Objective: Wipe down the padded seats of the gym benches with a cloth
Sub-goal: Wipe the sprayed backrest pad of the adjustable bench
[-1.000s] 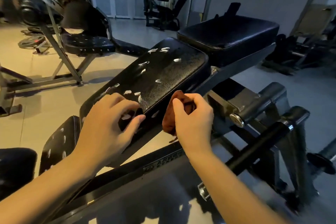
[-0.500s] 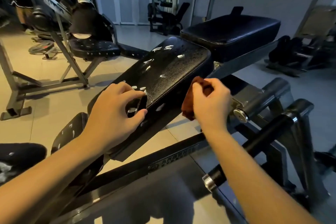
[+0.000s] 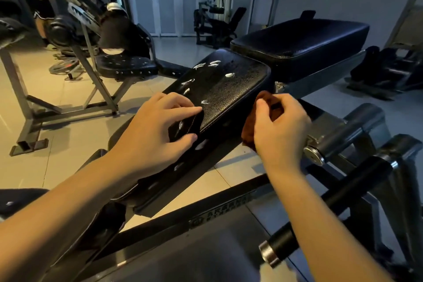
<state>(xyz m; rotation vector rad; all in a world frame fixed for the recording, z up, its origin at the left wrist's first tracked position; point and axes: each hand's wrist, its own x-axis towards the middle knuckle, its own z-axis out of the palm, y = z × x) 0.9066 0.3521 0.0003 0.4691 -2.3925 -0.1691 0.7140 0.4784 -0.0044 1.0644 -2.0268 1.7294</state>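
- In the head view, we see our left hand resting on the near end of the tilted black padded seat with the cracked leather surface. Its fingers are curled over the top and the thumb presses the side edge, so the hand grips the pad.
- Our right hand is closed on a crumpled rust-brown cloth. The cloth is bunched between the thumb and the fingers and it touches the right side edge of the same tilted pad.
- The top of this pad carries several small white torn spots, mostly on its left half.
- Just behind the tilted pad stands a second, flat black rectangular cushion, which is higher and looks smooth.
- Under the right wrist, a black metal bar with a silver end cap runs in a diagonal direction, beside a grey steel roller tube.
- On the left, well apart, stands another grey-framed machine with a black studded seat on the beige tiled floor.
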